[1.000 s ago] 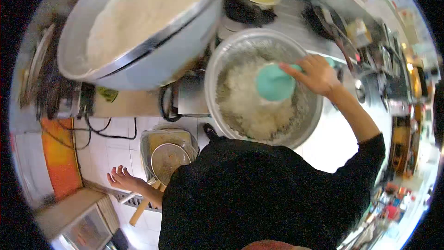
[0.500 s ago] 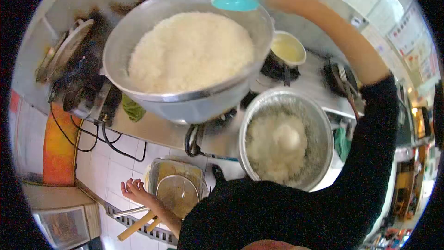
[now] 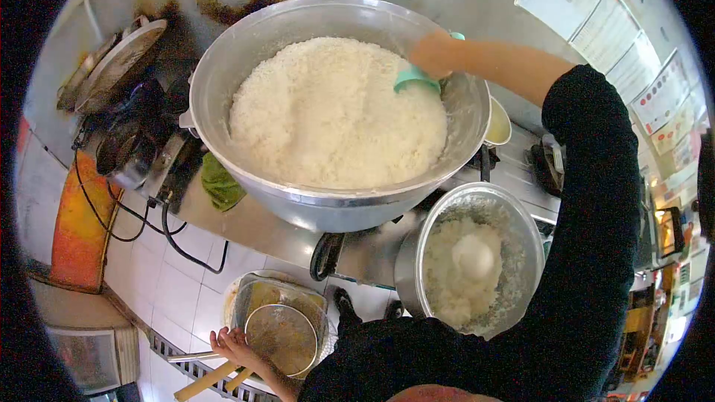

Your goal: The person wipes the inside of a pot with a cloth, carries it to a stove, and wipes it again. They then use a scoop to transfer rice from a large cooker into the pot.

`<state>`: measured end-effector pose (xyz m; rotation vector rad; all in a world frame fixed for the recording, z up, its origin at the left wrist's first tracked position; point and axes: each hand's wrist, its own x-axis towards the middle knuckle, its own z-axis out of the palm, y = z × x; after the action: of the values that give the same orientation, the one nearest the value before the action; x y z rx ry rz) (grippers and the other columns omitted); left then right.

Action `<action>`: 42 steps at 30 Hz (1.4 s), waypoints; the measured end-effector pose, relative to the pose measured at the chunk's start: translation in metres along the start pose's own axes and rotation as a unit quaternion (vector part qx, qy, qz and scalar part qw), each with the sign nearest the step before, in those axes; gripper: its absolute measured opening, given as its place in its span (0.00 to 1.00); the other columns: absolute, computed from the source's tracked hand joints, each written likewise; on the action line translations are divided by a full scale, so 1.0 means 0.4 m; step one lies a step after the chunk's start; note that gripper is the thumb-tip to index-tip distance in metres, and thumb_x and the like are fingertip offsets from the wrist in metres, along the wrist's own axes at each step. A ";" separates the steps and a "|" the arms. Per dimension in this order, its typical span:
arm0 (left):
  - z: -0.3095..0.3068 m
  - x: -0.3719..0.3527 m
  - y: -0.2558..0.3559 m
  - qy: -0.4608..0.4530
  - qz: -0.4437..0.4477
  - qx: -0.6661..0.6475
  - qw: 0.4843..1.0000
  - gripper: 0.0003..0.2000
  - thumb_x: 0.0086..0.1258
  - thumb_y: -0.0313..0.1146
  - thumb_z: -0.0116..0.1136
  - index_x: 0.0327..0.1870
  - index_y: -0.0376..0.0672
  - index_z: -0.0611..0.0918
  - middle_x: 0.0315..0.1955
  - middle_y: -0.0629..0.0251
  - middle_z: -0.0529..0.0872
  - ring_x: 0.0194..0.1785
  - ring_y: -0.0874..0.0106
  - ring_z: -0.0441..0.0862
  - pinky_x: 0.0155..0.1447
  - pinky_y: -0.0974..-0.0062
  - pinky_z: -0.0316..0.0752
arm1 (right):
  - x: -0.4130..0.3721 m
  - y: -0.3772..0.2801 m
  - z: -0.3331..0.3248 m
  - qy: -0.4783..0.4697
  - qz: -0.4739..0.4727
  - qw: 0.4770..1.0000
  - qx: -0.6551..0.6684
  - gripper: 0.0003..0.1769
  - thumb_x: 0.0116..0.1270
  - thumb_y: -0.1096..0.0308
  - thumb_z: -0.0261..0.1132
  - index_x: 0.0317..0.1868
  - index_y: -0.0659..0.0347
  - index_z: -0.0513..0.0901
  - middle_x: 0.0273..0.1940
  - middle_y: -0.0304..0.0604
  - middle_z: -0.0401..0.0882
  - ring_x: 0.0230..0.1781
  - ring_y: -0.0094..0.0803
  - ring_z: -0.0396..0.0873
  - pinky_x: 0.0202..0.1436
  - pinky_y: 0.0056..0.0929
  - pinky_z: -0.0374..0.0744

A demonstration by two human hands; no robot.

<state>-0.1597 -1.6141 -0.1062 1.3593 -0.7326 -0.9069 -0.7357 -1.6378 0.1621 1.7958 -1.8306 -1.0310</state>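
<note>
Rice [image 3: 335, 119] fills the large pot [image 3: 320, 216] on the counter [image 3: 257, 227] in the head view, and your right hand [image 3: 436, 56] is curled around the turquoise scoop [image 3: 417, 80], its fingertips hidden, with the scoop's lip at the rice just inside the pot's right rim. Your left hand [image 3: 237, 346] hangs low beside the strainer [image 3: 279, 324], fingers loosely spread, though I cannot tell whether they touch it. Rice could spill over that rim if the scoop tilts, and the smaller pot [image 3: 408, 275] by the counter's front edge could shift if your body bumps it.
</note>
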 end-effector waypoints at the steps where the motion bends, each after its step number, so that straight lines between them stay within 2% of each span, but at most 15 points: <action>1: -0.044 0.047 -0.104 -0.032 0.084 0.047 0.995 0.21 0.57 0.33 0.50 0.51 0.43 0.63 0.32 0.64 0.72 0.24 0.75 0.71 0.25 0.82 0.66 | -0.006 -0.003 -0.005 0.002 0.000 1.000 -0.004 0.09 0.40 0.71 0.61 0.25 0.63 0.80 0.28 0.47 0.78 0.29 0.41 0.78 0.28 0.38 0.75; 3: 0.001 0.006 -0.048 -0.015 0.043 0.013 0.999 0.21 0.57 0.33 0.50 0.51 0.43 0.63 0.32 0.64 0.72 0.24 0.75 0.71 0.26 0.82 0.66 | -0.029 -0.008 -0.021 -0.059 -0.041 0.997 0.039 0.10 0.38 0.72 0.60 0.25 0.64 0.80 0.28 0.49 0.78 0.28 0.43 0.78 0.28 0.37 0.76; 7: 0.027 -0.015 -0.032 -0.002 -0.006 -0.035 0.999 0.20 0.58 0.32 0.50 0.53 0.44 0.62 0.33 0.64 0.73 0.26 0.76 0.71 0.27 0.83 0.66 | -0.055 -0.023 -0.049 -0.075 -0.029 0.993 0.087 0.09 0.38 0.72 0.59 0.23 0.66 0.80 0.26 0.51 0.78 0.27 0.44 0.77 0.28 0.38 0.75; 8: 0.034 -0.022 -0.024 0.007 -0.026 -0.043 0.999 0.20 0.59 0.32 0.49 0.53 0.44 0.62 0.33 0.64 0.73 0.26 0.76 0.71 0.27 0.84 0.66 | -0.053 -0.026 -0.041 -0.103 -0.024 0.990 0.092 0.10 0.41 0.70 0.59 0.27 0.64 0.80 0.29 0.51 0.78 0.30 0.45 0.77 0.31 0.40 0.75; 10: 0.035 -0.026 -0.020 0.003 -0.019 -0.025 1.000 0.20 0.60 0.32 0.49 0.53 0.44 0.62 0.33 0.64 0.73 0.26 0.76 0.71 0.27 0.84 0.66 | -0.050 -0.029 -0.032 -0.131 -0.020 0.987 0.096 0.11 0.45 0.68 0.58 0.30 0.63 0.80 0.32 0.51 0.79 0.33 0.46 0.78 0.33 0.43 0.75; 13: 0.011 -0.004 -0.048 -0.005 -0.003 -0.003 1.000 0.19 0.61 0.33 0.48 0.53 0.44 0.62 0.33 0.64 0.73 0.27 0.77 0.71 0.27 0.85 0.66 | -0.062 -0.049 -0.057 -0.092 -0.015 0.987 0.127 0.09 0.39 0.71 0.58 0.23 0.67 0.79 0.24 0.54 0.77 0.26 0.44 0.77 0.26 0.39 0.74; 15: -0.008 0.026 -0.076 -0.009 0.005 0.000 1.000 0.19 0.62 0.34 0.48 0.53 0.44 0.62 0.33 0.64 0.73 0.26 0.76 0.71 0.27 0.85 0.66 | -0.078 -0.076 -0.136 -0.163 -0.017 0.975 0.148 0.10 0.40 0.70 0.57 0.23 0.68 0.79 0.24 0.55 0.76 0.25 0.45 0.76 0.26 0.40 0.74; 18: -0.023 0.053 -0.095 -0.012 0.014 -0.047 0.999 0.19 0.62 0.35 0.48 0.53 0.44 0.62 0.33 0.64 0.73 0.26 0.76 0.71 0.27 0.85 0.65 | -0.058 -0.109 -0.175 -0.188 -0.034 0.971 0.141 0.10 0.42 0.71 0.56 0.23 0.69 0.79 0.24 0.56 0.76 0.26 0.46 0.76 0.27 0.39 0.74; 21: -0.031 0.054 -0.082 -0.013 0.034 -0.020 0.999 0.20 0.60 0.34 0.48 0.53 0.44 0.62 0.34 0.64 0.73 0.27 0.76 0.71 0.27 0.84 0.65 | -0.036 -0.136 -0.184 -0.118 -0.110 0.980 0.121 0.14 0.42 0.68 0.57 0.26 0.71 0.79 0.26 0.57 0.77 0.27 0.47 0.77 0.28 0.41 0.74; 25: -0.046 0.075 -0.044 0.008 0.001 -0.031 0.999 0.20 0.59 0.34 0.49 0.53 0.44 0.62 0.34 0.64 0.73 0.27 0.75 0.71 0.28 0.82 0.66 | -0.048 -0.161 -0.207 -0.106 -0.119 0.976 0.147 0.14 0.43 0.66 0.57 0.25 0.72 0.78 0.26 0.57 0.77 0.26 0.46 0.77 0.28 0.41 0.74; 31: -0.041 0.124 -0.041 0.015 0.005 -0.031 0.999 0.21 0.58 0.34 0.50 0.52 0.44 0.62 0.33 0.64 0.72 0.27 0.75 0.71 0.29 0.81 0.66 | 0.004 -0.197 -0.249 -0.181 -0.119 0.961 0.173 0.14 0.49 0.64 0.56 0.29 0.67 0.78 0.28 0.55 0.76 0.29 0.48 0.75 0.32 0.42 0.72; 36: -0.066 0.138 -0.009 0.028 0.003 -0.043 0.999 0.19 0.59 0.33 0.50 0.51 0.43 0.63 0.31 0.64 0.73 0.28 0.75 0.71 0.28 0.82 0.66 | -0.012 -0.228 -0.251 -0.249 -0.105 0.909 0.317 0.16 0.51 0.60 0.56 0.30 0.67 0.77 0.24 0.53 0.76 0.25 0.44 0.73 0.30 0.41 0.70; 38: -0.095 0.158 -0.033 -0.013 0.118 0.003 0.993 0.18 0.59 0.31 0.48 0.50 0.42 0.64 0.33 0.63 0.72 0.29 0.76 0.71 0.28 0.83 0.66 | -0.002 -0.239 -0.256 -0.216 -0.108 0.906 0.347 0.16 0.51 0.60 0.56 0.29 0.67 0.78 0.20 0.51 0.74 0.21 0.41 0.72 0.26 0.38 0.70; 40: -0.103 0.162 -0.020 -0.024 0.154 0.083 0.984 0.17 0.58 0.31 0.46 0.49 0.41 0.65 0.35 0.64 0.70 0.30 0.76 0.71 0.28 0.83 0.65 | 0.001 -0.238 -0.268 -0.181 -0.112 0.900 0.380 0.15 0.51 0.60 0.57 0.28 0.67 0.78 0.16 0.49 0.73 0.17 0.37 0.71 0.22 0.35 0.69; 42: -0.097 0.158 0.019 -0.025 0.127 0.059 0.990 0.18 0.58 0.33 0.46 0.50 0.41 0.64 0.36 0.64 0.69 0.31 0.76 0.71 0.27 0.85 0.64 | -0.021 -0.212 -0.321 -0.237 -0.107 0.812 0.522 0.13 0.50 0.62 0.57 0.22 0.66 0.77 0.11 0.42 0.67 0.10 0.27 0.66 0.13 0.28 0.64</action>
<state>-0.0945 -1.6502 -0.1065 1.3129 -0.9871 -0.7063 -0.5847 -1.6529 0.1881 2.5266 -2.9329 -0.5463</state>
